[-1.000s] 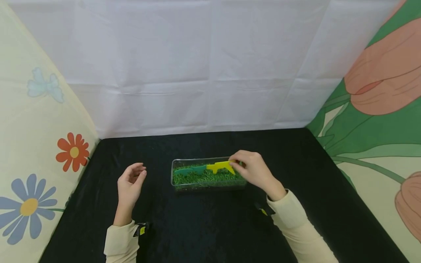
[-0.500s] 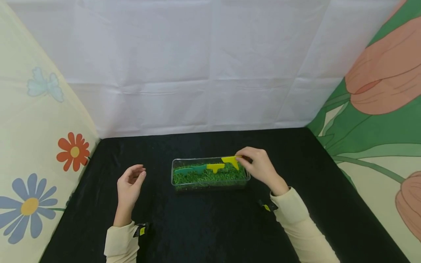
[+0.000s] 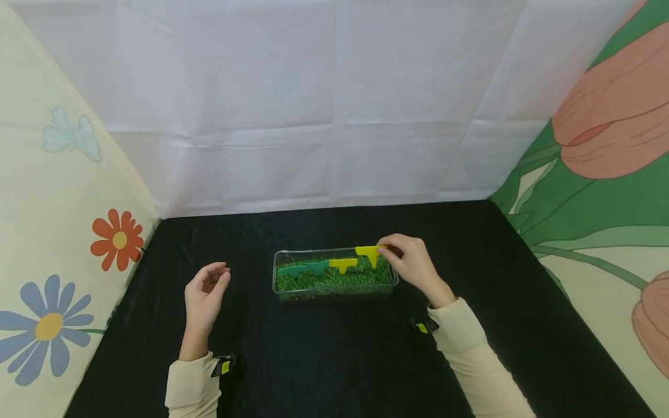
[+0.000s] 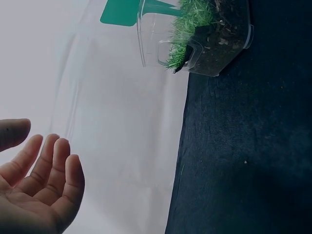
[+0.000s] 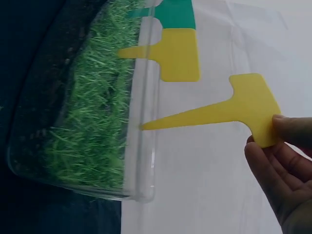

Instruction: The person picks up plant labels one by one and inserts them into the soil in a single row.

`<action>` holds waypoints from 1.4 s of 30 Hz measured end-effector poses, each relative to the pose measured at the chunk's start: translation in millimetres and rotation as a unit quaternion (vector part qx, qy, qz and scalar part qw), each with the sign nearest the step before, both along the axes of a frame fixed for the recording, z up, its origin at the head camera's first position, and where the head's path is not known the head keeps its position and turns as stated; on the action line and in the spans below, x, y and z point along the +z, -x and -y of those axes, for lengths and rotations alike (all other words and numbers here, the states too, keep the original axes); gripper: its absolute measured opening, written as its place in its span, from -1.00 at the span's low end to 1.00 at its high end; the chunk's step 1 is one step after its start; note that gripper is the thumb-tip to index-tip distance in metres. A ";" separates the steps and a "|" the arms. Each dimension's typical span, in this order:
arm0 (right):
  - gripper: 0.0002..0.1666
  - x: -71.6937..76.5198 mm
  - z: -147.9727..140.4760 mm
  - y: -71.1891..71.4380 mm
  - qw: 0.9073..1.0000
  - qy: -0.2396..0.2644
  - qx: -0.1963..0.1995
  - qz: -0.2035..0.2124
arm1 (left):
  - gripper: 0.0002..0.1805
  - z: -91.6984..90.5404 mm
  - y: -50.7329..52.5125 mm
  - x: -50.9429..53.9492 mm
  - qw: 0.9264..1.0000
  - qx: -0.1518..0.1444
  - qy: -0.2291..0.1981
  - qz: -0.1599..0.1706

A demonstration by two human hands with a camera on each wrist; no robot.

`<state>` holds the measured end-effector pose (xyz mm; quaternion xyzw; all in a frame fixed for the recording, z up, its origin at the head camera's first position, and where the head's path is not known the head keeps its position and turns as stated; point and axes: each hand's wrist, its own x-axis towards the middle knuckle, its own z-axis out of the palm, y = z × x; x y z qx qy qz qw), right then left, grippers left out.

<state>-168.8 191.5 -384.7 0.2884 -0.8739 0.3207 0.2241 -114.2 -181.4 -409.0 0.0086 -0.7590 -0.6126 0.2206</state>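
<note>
My right hand pinches the corner of a yellow T-shaped plant label between thumb and fingers. The label's pointed stem is down, over the right part of a clear plastic box of green grass. In the right wrist view its tip appears close to the box's rim; whether it touches grass cannot be told. Another yellow plant label stands in the grass, beside green labelling further left. My left hand hovers left of the box, fingers loosely bent, holding nothing.
The box stands on a black cloth. Behind is a white backdrop; printed flower panels flank the table at left and right. Dark soil shows through the box wall.
My right hand has moved right and slightly up with the held label, which now hangs apart from the standing yellow one with its stem more upright. The left hand has barely moved.
</note>
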 end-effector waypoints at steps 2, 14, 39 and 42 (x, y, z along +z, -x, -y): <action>-0.91 -2.8 -0.4 0.1 1.000 0.005 -0.002 0.004 | -0.85 0.0 0.5 0.5 1.000 0.000 -0.005 -0.002; -0.91 -24.1 -5.2 5.8 0.999 0.030 -0.015 0.037 | -0.86 -1.2 2.3 0.2 1.000 0.005 -0.010 0.006; -0.90 -41.4 -5.9 9.2 0.998 0.011 -0.004 0.064 | -0.86 -0.8 -0.7 -1.7 1.000 -0.003 -0.017 0.010; -0.91 -42.6 -5.6 9.4 0.998 0.010 -0.004 0.063 | -0.86 -0.5 -0.8 -1.9 1.000 -0.002 -0.017 0.010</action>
